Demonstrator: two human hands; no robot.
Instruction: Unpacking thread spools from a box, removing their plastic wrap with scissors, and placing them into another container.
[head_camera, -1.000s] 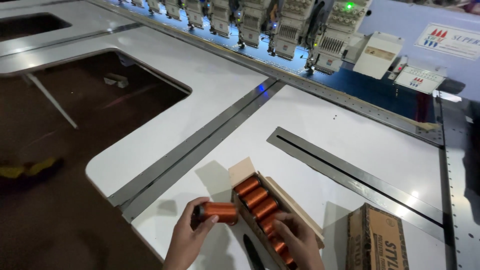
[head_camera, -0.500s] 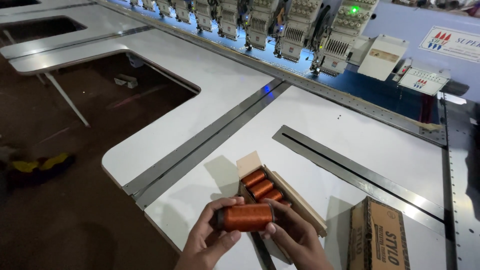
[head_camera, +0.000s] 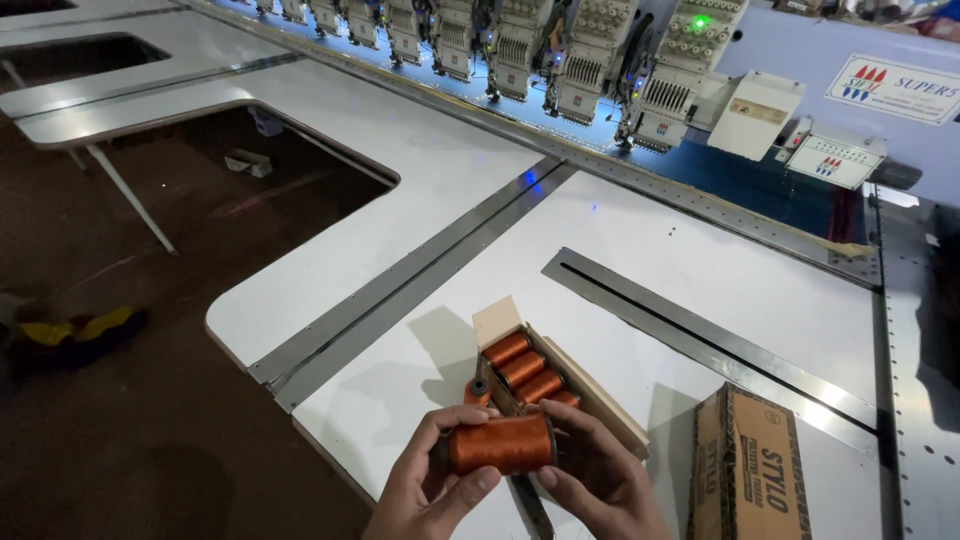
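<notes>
An orange thread spool (head_camera: 500, 444) lies sideways between both hands, just above the white machine table (head_camera: 700, 290). My left hand (head_camera: 425, 487) grips its left end and underside. My right hand (head_camera: 598, 476) holds its right end with fingers curled over it. Behind the spool stands an open narrow cardboard box (head_camera: 555, 375) with a row of several more orange spools (head_camera: 522, 368) inside, its flap folded up at the far end.
A closed brown carton (head_camera: 745, 465) stands at the right. A row of embroidery heads (head_camera: 560, 60) runs along the back. Metal rails (head_camera: 700, 340) cross the table. A cut-out at the left opens onto the dark floor (head_camera: 150, 400).
The spool has risen out of the box area and come nearer the camera, now held in both hands. The view has shifted a little to the right.
</notes>
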